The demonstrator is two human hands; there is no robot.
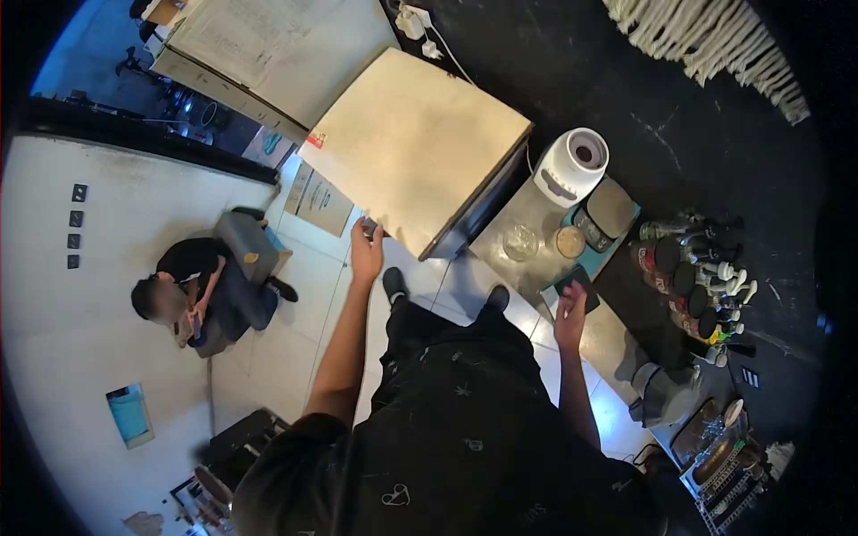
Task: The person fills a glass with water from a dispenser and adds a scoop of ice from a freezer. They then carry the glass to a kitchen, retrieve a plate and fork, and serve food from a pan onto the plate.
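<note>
My left hand is closed on a small dark object at the near left edge of a large cream-topped cabinet. My right hand is beside a dark flat item at the edge of the metal counter; its fingers are partly spread, and whether they touch that item is unclear. Near it on the counter are a clear glass jar, a round container with tan contents, a digital scale and a white appliance.
Several dark bottles and pump dispensers line the counter by the black wall. A grey pitcher-like item stands farther down. A person sits on a grey chair at the left. A cardboard piece lies beside the cabinet.
</note>
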